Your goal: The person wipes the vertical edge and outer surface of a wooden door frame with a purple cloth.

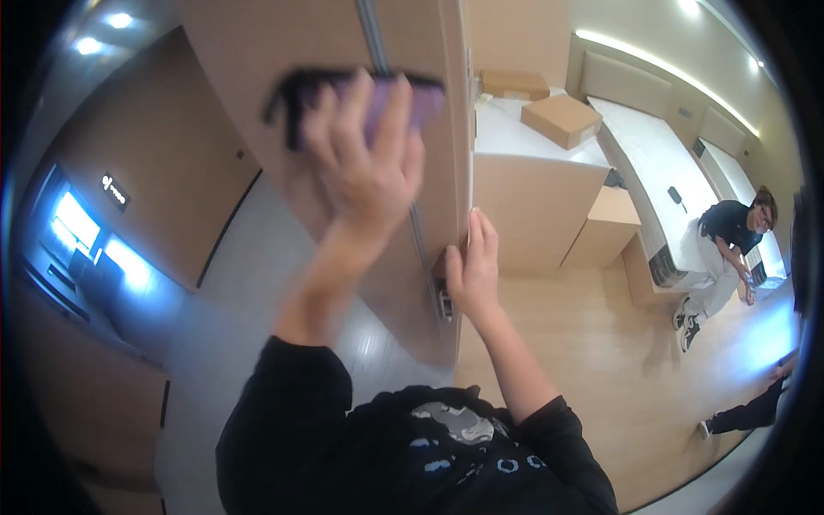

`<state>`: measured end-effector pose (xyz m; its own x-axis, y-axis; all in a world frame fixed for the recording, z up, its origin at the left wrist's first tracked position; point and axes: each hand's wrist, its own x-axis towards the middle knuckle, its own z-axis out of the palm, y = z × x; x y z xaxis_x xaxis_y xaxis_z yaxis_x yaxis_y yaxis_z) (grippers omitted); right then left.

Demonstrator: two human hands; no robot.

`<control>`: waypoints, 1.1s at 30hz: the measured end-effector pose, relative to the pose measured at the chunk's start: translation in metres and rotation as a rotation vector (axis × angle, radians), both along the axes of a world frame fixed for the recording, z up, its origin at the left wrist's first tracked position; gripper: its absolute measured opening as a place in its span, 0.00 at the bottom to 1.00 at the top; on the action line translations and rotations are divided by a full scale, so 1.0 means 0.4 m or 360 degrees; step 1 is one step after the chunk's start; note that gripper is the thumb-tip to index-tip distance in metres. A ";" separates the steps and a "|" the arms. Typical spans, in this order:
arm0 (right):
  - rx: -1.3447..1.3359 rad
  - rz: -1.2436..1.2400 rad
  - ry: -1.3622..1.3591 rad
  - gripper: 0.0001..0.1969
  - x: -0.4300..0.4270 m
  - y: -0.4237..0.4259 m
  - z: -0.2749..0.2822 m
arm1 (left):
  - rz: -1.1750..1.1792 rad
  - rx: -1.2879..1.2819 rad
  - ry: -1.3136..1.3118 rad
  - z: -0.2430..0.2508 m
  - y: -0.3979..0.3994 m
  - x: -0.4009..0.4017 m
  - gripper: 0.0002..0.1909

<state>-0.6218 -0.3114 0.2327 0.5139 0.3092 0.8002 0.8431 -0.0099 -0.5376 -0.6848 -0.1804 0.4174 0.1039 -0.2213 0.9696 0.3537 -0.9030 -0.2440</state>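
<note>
High in front of me, my left hand has its fingers spread over a purple and black cloth-like pad, blurred by motion. Behind the pad is the broad face of a wood-finish door with a narrow metal strip running down it. I cannot tell whether the pad touches the door. My right hand rests against the door's upright edge, fingers pointing up and thumb apart on the near side. Just below the thumb sits metal door hardware.
Right of the door, a cabinet bears cardboard boxes. Beyond it, a person sits on a bed's mattress. Another person's leg shows at the right rim. To the left runs a corridor floor beside a wood-panelled wall.
</note>
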 end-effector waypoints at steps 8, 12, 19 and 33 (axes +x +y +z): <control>0.0076 0.0010 0.0321 0.17 -0.068 -0.090 -0.107 | 0.0033 -0.0412 0.0258 -0.511 -0.052 -0.061 0.21; 0.0076 -0.0042 0.0429 0.14 -0.081 -0.126 -0.147 | -0.0086 -0.0384 0.0314 -0.429 -0.046 -0.060 0.23; -0.0019 -0.0067 0.0448 0.14 -0.100 -0.126 -0.171 | -0.0194 -0.0259 0.0097 -0.258 0.002 -0.017 0.23; -0.0211 -0.0108 0.0498 0.13 -0.117 -0.142 -0.239 | -0.0024 -0.0378 0.0434 -0.734 -0.012 -0.067 0.26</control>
<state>-0.6685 -0.3681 0.1371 0.7509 0.3567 0.5558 0.6327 -0.1473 -0.7603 -0.7115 -0.1852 0.1239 0.3641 0.0034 0.9314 0.2908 -0.9504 -0.1102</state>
